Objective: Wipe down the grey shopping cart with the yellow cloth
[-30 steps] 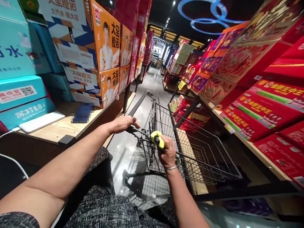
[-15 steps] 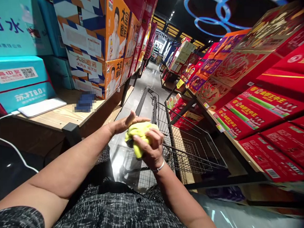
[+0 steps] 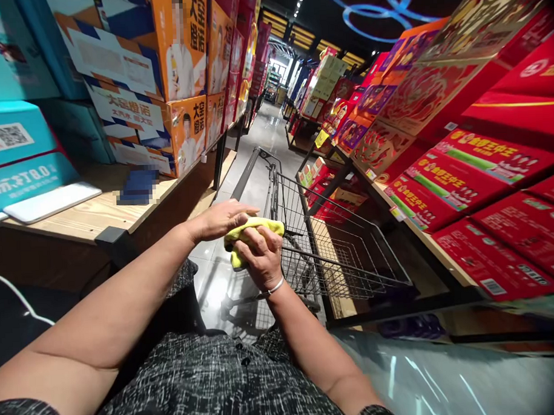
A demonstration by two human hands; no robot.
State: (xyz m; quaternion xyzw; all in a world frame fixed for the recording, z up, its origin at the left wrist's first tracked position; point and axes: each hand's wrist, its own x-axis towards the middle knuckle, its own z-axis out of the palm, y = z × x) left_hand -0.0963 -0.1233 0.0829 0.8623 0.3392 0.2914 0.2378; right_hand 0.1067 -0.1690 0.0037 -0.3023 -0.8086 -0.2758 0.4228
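Note:
A crumpled bright yellow cloth (image 3: 273,224) with a few dark spots along its edge is bunched between my hands. Wrapped over it from the near side is my right hand (image 3: 260,250), fingers curled and a pale band at the wrist. My left hand (image 3: 220,220) lies at the cloth's upper left edge, its fingers stretched out flat and the thumb touching or almost touching the fabric. How much of the cloth sits under my left palm is hidden. Just beyond both hands stands a black wire shopping cart (image 3: 351,253) with its handle (image 3: 246,175) toward the left.
On the left, a wooden shelf (image 3: 81,217) carries a white phone-like device (image 3: 54,202) with a cable, a blurred dark blue item (image 3: 137,187), teal cartons (image 3: 25,174) and orange cartons (image 3: 188,132). Red boxes (image 3: 479,164) are stacked on the right. A tiled aisle (image 3: 265,126) runs ahead.
My right hand has turned over and now covers more of the cloth, pressing it flatter. The left thumb has dropped from upright toward the cloth. The view has shifted slightly.

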